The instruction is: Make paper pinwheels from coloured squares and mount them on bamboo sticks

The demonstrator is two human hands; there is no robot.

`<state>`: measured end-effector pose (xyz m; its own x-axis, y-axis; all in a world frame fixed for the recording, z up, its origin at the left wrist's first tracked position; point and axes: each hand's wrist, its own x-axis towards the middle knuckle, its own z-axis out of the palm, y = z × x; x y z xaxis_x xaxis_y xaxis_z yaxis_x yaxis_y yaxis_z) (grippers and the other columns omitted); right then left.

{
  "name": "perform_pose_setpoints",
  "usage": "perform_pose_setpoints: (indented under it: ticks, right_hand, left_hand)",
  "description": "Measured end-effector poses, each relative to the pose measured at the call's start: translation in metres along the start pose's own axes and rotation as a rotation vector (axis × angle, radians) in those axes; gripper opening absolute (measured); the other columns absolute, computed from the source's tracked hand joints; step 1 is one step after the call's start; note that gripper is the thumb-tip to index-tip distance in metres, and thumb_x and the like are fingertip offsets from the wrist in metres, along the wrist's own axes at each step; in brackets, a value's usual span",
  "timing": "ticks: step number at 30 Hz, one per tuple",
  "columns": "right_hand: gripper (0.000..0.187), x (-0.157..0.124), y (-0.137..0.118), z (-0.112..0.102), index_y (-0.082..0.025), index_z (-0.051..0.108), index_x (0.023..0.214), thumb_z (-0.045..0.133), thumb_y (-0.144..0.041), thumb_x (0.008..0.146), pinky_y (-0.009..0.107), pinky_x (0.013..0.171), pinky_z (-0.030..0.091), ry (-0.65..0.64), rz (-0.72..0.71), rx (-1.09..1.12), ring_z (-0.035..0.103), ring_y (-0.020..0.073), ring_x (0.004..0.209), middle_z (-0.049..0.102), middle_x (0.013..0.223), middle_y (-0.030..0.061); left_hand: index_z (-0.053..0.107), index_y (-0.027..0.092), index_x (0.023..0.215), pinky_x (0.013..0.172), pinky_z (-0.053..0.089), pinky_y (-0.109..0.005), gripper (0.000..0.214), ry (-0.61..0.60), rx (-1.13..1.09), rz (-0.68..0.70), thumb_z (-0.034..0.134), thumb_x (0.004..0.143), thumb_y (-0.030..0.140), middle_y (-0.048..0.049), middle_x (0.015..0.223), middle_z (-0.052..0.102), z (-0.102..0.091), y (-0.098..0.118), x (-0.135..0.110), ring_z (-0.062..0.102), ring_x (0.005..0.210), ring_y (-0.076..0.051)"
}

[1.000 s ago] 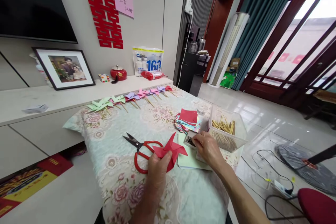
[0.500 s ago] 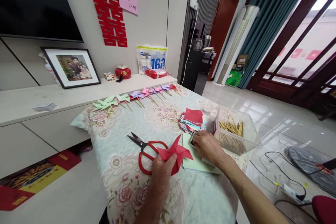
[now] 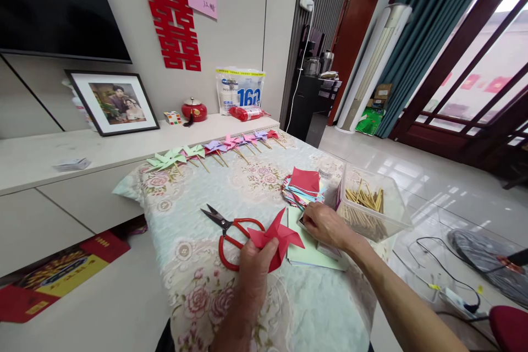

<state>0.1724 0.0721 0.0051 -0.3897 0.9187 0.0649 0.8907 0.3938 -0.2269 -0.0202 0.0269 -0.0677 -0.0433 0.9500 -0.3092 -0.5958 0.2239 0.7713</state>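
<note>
A red paper pinwheel (image 3: 282,237) is pinched in my left hand (image 3: 256,264), the thumb pressed on its centre. Just left of it, red-handled scissors (image 3: 226,226) lie with their blades slightly apart. My right hand (image 3: 327,224) reaches into a small box (image 3: 302,221) with its fingers drawn together, and what they hold is hidden. Under that hand lie light green paper sheets (image 3: 306,253). Behind them is a stack of coloured paper squares (image 3: 304,181), a red one on top.
A clear plastic bin (image 3: 398,212) of thin wooden sticks (image 3: 365,198) stands at the table's right side. Finished pinwheels on sticks (image 3: 214,147) line the far edge of the flowered tablecloth (image 3: 198,192). Beyond is a white cabinet (image 3: 103,157) with a framed photo (image 3: 113,103).
Both hands stay nearly in place. The right fingers have shifted slightly at the small box, and the whole view has moved a little.
</note>
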Motion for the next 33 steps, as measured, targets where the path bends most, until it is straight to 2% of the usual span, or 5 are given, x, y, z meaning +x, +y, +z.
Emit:
perform_pose_setpoints:
  ticks: [11,17,26,30,33]
  right_hand:
    - [0.019,-0.016,0.012,-0.003,-0.018,0.057,0.074,0.046,-0.013,0.087,0.024,0.061,0.040,0.088,0.075,0.203,0.054,0.0140,0.065,0.062,0.073,0.0011]
    - [0.021,-0.017,0.008,-0.003,-0.018,0.058,0.074,0.045,-0.013,0.090,0.026,0.063,0.037,0.079,0.079,0.170,0.051,0.0142,0.064,0.061,0.074,0.0027]
    - [0.019,-0.019,0.005,-0.008,-0.019,0.056,0.072,0.047,-0.011,0.086,0.027,0.057,0.030,0.067,0.093,0.193,0.043,0.0128,0.055,0.057,0.065,-0.0001]
    - [0.018,-0.025,-0.006,-0.014,-0.020,0.056,0.075,0.045,-0.017,0.090,0.024,0.056,0.034,0.062,0.069,0.322,0.046,0.0128,0.058,0.057,0.067,-0.0019]
    - [0.015,-0.033,-0.019,-0.010,-0.020,0.057,0.078,0.049,-0.024,0.091,0.023,0.055,0.034,0.079,0.067,0.606,0.045,0.0123,0.060,0.055,0.069,-0.0031]
  left_hand:
    - [0.072,0.013,0.072,0.068,0.056,-0.031,0.029,-0.017,-0.147,-0.032,0.087,0.050,0.026,-0.0026,0.069,0.074,0.018,0.015,-0.015,0.067,0.060,-0.017]
    - [0.070,0.012,0.070,0.060,0.053,-0.027,0.031,-0.014,-0.141,-0.052,0.087,0.048,0.025,-0.0019,0.065,0.072,0.017,0.015,-0.014,0.063,0.056,-0.014]
    - [0.070,0.013,0.074,0.062,0.051,-0.027,0.031,-0.031,-0.123,-0.040,0.087,0.052,0.027,-0.0017,0.067,0.072,0.014,0.009,-0.012,0.064,0.058,-0.015]
    - [0.067,0.013,0.070,0.062,0.050,-0.028,0.030,-0.055,-0.138,-0.046,0.087,0.052,0.028,-0.0018,0.064,0.071,0.016,0.015,-0.016,0.062,0.058,-0.015]
    - [0.066,0.015,0.066,0.066,0.052,-0.030,0.027,-0.118,-0.233,-0.077,0.087,0.053,0.027,-0.0016,0.065,0.070,0.014,0.023,-0.021,0.064,0.063,-0.016]
